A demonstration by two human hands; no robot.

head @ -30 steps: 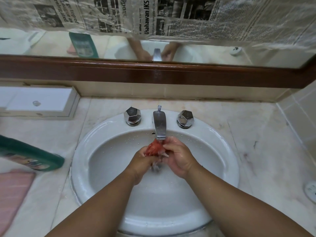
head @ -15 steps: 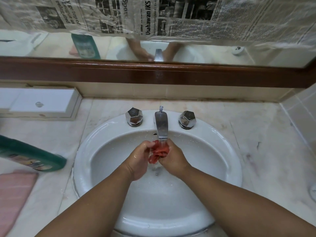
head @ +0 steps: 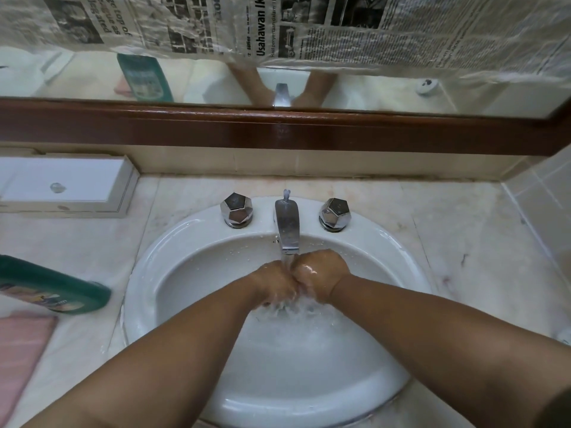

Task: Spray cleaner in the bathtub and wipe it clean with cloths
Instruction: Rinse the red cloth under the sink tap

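- Single view, head-worn, wide-angle: sits above the near rim of the sink (head: 145,267), facing forward and down.
- Close range: left hand (head: 273,284) and right hand (head: 321,273) at mid-frame.
- Mirror (head: 370,88) across the top edge.

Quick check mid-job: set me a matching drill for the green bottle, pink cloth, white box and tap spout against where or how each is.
1. green bottle
2. pink cloth
3. white box
4. tap spout

A. water running from it
B. back left of the counter
C. near left corner
D. just left of the basin

Pairs: 1-D, 2-C, 3-B, 4-A
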